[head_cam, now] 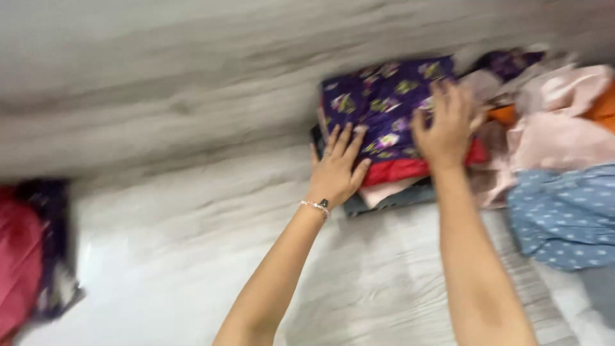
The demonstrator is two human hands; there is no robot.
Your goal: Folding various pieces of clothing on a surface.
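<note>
A folded purple floral cloth [384, 106] is seen atop a stack of folded clothes [397, 179] on a bed [384, 282]. The left hand [334, 172] is pressed flat, fingers spread, against the stack's near-left edge; the right hand [445, 125] is laid open-fingered on the cloth.

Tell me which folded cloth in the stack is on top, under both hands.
The purple floral-print folded cloth: left hand and right hand both rest on it. The red folded cloth and pale pink folded cloth only peek out beneath.

blue dotted cloth [567, 218], red garment [19, 256], pink clothes [564, 128]
</note>
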